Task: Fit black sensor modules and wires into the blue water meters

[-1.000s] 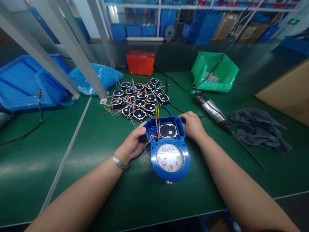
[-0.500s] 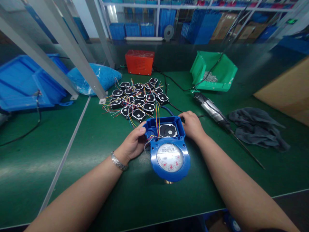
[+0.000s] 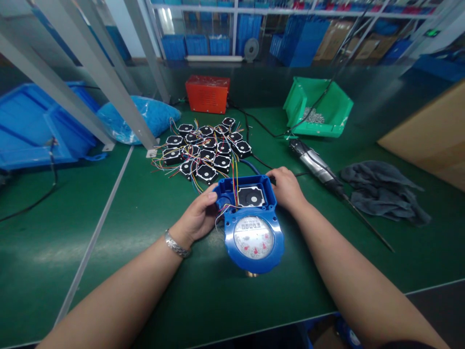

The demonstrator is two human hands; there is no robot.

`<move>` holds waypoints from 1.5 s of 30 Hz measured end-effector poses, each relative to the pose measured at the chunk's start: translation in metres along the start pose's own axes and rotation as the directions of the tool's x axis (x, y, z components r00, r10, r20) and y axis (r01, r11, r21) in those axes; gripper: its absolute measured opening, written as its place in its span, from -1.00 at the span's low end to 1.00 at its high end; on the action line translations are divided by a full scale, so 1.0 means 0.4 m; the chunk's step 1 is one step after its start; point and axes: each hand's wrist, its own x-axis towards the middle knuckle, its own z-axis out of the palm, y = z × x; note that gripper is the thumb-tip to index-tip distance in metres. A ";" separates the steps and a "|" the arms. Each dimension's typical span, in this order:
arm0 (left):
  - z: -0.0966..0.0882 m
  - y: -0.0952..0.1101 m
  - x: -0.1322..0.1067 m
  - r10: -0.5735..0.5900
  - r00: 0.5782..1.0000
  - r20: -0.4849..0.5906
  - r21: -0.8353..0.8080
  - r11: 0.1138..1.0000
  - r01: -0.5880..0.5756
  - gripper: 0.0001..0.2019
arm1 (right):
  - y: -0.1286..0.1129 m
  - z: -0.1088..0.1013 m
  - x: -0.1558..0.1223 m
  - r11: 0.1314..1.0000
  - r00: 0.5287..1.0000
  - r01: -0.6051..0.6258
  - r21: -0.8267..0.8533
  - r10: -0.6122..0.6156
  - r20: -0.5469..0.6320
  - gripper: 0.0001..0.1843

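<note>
A blue plastic water meter with a round glass-covered dial (image 3: 253, 231) lies face up on the green worktop (image 3: 152, 271), directly before the person. Its square upper housing stands open at the twelve o'clock end, showing a black square module (image 3: 251, 196) seated inside and a few thin coloured wires (image 3: 235, 180) running out over the rim.

I judge the meter to be fairly heavy for its bulk: a hint of brass shows under its six o'clock edge, so the body is probably metal beneath the shell. The shell looks stiff and smooth, rather slippery. The dial window and the fine wires are the fragile parts. The safe hold is on the outer walls of the square housing or round the thick dial rim, never on the leads.

The left hand (image 3: 198, 216) closes on the housing's nine o'clock wall, thumb laid over the top corner, fingers curled beneath; a silver metal bracelet (image 3: 175, 244) sits at the wrist. The right hand (image 3: 287, 188) rests against the three o'clock corner, fingers bent down behind it. Whether it truly grips there, I cannot tell. Both forearms reach in low, from seven and five o'clock.

At twelve o'clock beyond the meter lies a heap of black square modules with coloured leads (image 3: 205, 151). At two o'clock lies a grey electric screwdriver (image 3: 317, 166), with a crumpled dark grey cloth (image 3: 381, 189) beside it and a green plastic bin (image 3: 317, 106) farther back.
</note>
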 end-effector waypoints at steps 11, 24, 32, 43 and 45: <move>-0.003 -0.001 0.001 -0.010 1.000 0.011 -0.007 1.000 0.010 -0.67 | -0.001 0.006 -0.004 0.998 0.998 0.050 0.036 -0.048 -0.042 -0.66; -0.004 -0.001 0.001 -0.002 1.000 -0.007 0.005 1.000 0.002 -0.67 | -0.004 -0.001 -0.001 1.000 1.000 -0.004 0.015 0.004 0.009 -0.72; -0.004 0.000 0.000 -0.019 1.000 -0.001 -0.005 1.000 0.019 -0.66 | -0.007 -0.005 -0.004 0.995 0.997 -0.072 -0.073 0.070 -0.032 -0.69; 0.000 0.000 0.000 -0.008 1.000 -0.014 0.013 1.000 0.008 -0.66 | -0.007 -0.007 -0.005 0.996 0.999 -0.047 -0.078 0.046 -0.025 -0.70; -0.002 0.000 0.000 -0.011 1.000 -0.019 0.012 1.000 0.011 -0.66 | -0.009 -0.010 -0.006 0.994 0.998 -0.063 -0.093 0.062 -0.018 -0.69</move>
